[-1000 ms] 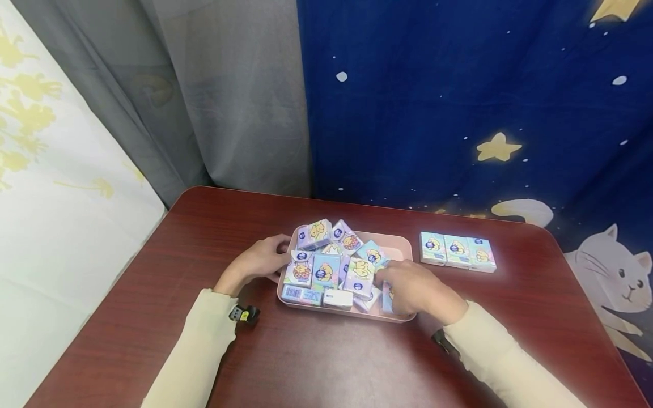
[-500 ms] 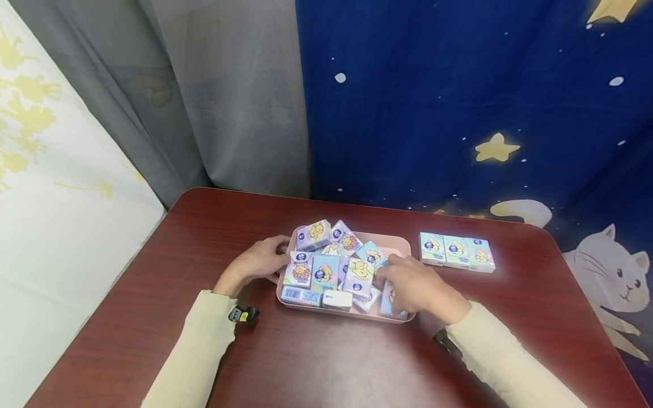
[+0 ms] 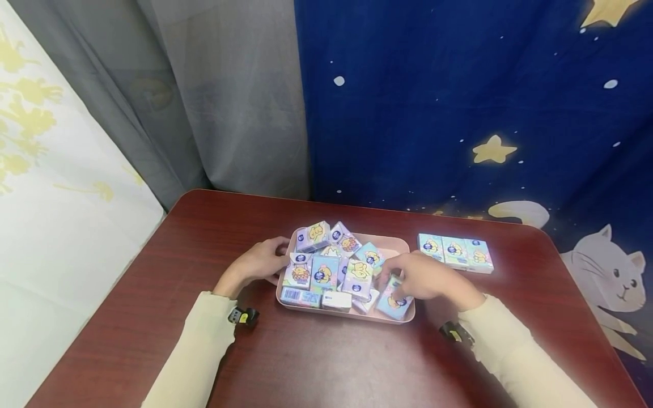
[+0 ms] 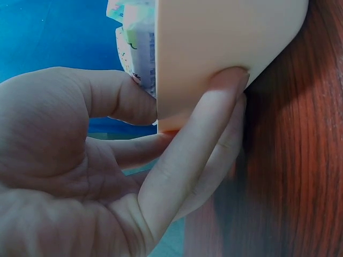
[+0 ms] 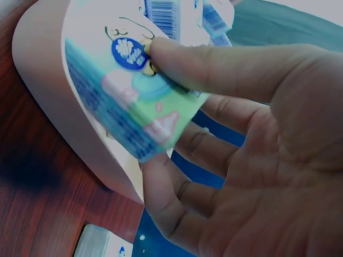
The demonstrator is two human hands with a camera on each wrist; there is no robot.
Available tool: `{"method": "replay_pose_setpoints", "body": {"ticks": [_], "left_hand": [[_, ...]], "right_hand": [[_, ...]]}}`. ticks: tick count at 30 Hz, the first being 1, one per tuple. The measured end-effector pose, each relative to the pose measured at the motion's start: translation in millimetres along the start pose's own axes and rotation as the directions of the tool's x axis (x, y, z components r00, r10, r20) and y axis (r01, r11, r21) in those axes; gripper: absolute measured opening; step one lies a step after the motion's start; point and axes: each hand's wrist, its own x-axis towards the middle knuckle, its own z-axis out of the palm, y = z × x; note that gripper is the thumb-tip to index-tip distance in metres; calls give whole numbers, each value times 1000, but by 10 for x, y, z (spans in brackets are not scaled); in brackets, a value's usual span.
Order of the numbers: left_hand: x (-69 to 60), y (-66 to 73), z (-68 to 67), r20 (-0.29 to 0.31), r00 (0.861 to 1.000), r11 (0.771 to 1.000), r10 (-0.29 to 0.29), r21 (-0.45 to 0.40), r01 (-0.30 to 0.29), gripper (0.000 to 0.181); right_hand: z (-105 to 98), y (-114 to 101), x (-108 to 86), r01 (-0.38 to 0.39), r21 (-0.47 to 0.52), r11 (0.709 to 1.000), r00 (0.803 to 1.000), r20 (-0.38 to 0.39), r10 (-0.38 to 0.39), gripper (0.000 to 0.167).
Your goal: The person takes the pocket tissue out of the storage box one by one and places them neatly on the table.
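Observation:
A pink tray [image 3: 390, 242] on the table holds several small tissue packs with cartoon prints, piled mostly toward its left and middle. My left hand [image 3: 259, 260] grips the tray's left side; in the left wrist view, its thumb lies at the rim and its fingers press the outer wall. At the tray's right end, my right hand [image 3: 427, 276] pinches a blue tissue pack [image 3: 391, 306]. The right wrist view shows the thumb on the printed face of that pack [image 5: 126, 85], with fingers behind it. The pack is tilted, its far side hidden.
Three light-blue tissue packs [image 3: 456, 253] lie side by side in a row on the table, right of the tray. The dark red wooden table [image 3: 326, 362] ends at the back before a grey curtain [image 3: 240, 102] and a blue star-print curtain [image 3: 408, 102].
My right hand has shifted slightly right, and the blue tissue pack in its fingers has turned and tilted, showing more of its face. The left hand stays at the tray.

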Motion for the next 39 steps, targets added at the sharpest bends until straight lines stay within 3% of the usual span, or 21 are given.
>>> {"method": "replay_pose_setpoints", "body": {"ticks": [6, 12, 17, 24, 29, 39], "left_hand": [[9, -20, 0, 8, 1000, 1000, 9, -14, -9, 54], [15, -20, -3, 2, 1000, 1000, 9, -2, -9, 55], [13, -15, -4, -1, 1000, 1000, 8, 1, -8, 55], [15, -21, -2, -1, 1000, 1000, 5, -1, -5, 55], [21, -20, -4, -3, 1000, 1000, 6, 5, -6, 55], [14, -21, -8, 7, 1000, 1000, 0, 2, 0, 55]], "right_hand": [[-82, 109, -16, 24, 102, 994, 1000, 18, -26, 25], [-158, 226, -62, 0, 212, 977, 1000, 7, -1, 29], [-187, 317, -114, -57, 375, 925, 998, 21, 53, 42], [-213, 445, -206, -66, 458, 886, 997, 6, 70, 69], [-224, 584, -248, -67, 541, 839, 996, -19, 92, 70], [-236, 887, -302, -19, 661, 750, 977, -148, 155, 70]]}}
